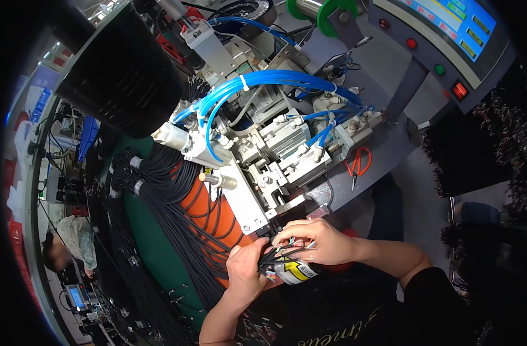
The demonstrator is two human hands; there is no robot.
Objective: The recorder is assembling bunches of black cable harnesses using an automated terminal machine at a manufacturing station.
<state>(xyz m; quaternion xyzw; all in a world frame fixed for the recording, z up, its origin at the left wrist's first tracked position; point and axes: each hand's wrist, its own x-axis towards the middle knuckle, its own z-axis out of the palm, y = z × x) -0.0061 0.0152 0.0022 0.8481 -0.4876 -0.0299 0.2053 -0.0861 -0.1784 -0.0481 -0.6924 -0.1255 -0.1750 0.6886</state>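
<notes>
Close to my body, in front of the machine's (283,141) near end, both hands are on a bunch of black cables (268,257) with coloured stripped wire ends (292,248). My left hand (246,266) is closed around the bunch from the left, thumb toward the machine. My right hand (321,239) curls over the wire ends from the right, fingers bent down onto them; its fingertips are partly hidden. Just below the fingers is a white, shiny wrapped piece with a yellow-and-black arrow mark (298,271). What it wraps I cannot make out.
Long black cables (171,184) lie over an orange surface (203,207) at left. Blue air hoses (275,78) arch above the machine. Red-handled snips (358,167) rest on the grey plate at right. A control panel (442,34) stands far right; a dark lamp-like cylinder (119,75) hangs upper left.
</notes>
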